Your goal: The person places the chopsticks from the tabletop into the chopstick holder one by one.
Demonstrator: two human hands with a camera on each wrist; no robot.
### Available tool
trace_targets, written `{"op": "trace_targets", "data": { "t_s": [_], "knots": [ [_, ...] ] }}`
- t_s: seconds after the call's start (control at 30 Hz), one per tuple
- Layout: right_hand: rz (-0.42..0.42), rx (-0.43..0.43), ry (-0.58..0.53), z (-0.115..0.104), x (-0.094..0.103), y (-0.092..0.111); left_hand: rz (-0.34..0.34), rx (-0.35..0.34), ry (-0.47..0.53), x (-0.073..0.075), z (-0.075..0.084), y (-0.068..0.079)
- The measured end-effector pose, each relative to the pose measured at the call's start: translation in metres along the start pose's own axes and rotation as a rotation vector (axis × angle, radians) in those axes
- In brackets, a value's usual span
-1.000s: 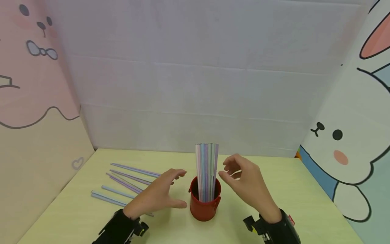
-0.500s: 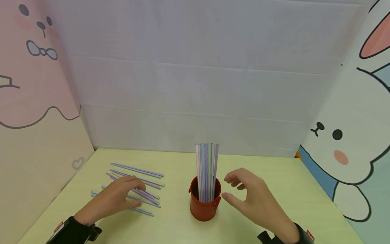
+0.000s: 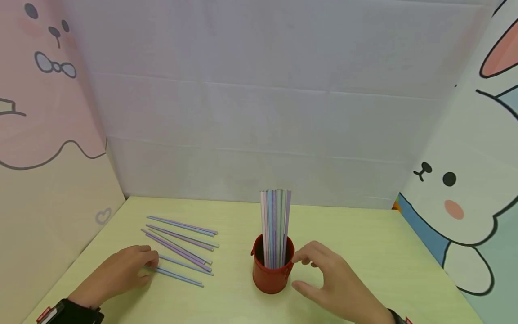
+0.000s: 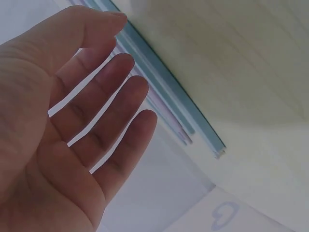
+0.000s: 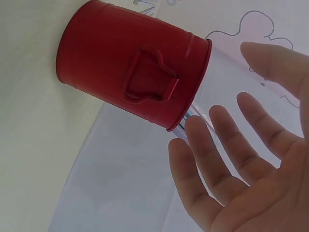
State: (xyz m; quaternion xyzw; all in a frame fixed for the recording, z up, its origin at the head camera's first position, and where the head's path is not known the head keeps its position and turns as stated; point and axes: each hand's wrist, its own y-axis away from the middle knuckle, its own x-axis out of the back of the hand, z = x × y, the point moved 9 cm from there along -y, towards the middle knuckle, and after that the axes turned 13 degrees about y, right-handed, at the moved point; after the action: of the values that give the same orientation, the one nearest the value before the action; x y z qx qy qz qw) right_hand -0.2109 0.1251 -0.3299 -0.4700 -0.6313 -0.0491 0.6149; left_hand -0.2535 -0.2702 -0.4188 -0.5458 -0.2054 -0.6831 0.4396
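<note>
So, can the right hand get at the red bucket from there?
Probably yes: the right hand is close beside the red bucket, its fingers open toward it, and nothing shows in the way. I can't tell whether they touch.

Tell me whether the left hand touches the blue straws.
Cannot tell. In the head view, the left hand covers part of the blue straws; in the left wrist view, it overlaps them without plain contact or gap.

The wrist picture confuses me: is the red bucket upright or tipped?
Upright: in the head view the bucket stands base down on the table, its mouth upward with sticks rising from it.
</note>
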Motion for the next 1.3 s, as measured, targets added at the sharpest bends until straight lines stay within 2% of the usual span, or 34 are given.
{"op": "trace_targets", "data": {
  "t_s": [0.2, 0.5, 0.73, 1.0, 1.17, 1.3],
  "knots": [
    [-0.005, -0.004, 0.002, 0.002, -0.005, 0.005, -0.009, 0.010, -0.042, -0.001, -0.007, 0.004],
    [-0.010, -0.009, -0.002, 0.004, -0.008, 0.009, 0.013, -0.020, -0.085, -0.001, -0.012, 0.004],
    [-0.004, 0.007, -0.005, 0.004, -0.009, 0.010, -0.044, -0.051, -0.016, -0.004, -0.013, 0.006],
    [0.000, 0.009, -0.006, 0.005, -0.009, 0.010, -0.095, -0.104, -0.018, -0.008, -0.012, 0.008],
    [0.013, 0.023, -0.013, 0.003, -0.006, 0.010, -0.100, -0.180, 0.047, -0.009, -0.002, 0.007],
    [0.019, 0.015, -0.007, 0.002, -0.002, 0.010, -0.071, -0.245, 0.098, -0.003, 0.022, 0.003]
  ]
}}
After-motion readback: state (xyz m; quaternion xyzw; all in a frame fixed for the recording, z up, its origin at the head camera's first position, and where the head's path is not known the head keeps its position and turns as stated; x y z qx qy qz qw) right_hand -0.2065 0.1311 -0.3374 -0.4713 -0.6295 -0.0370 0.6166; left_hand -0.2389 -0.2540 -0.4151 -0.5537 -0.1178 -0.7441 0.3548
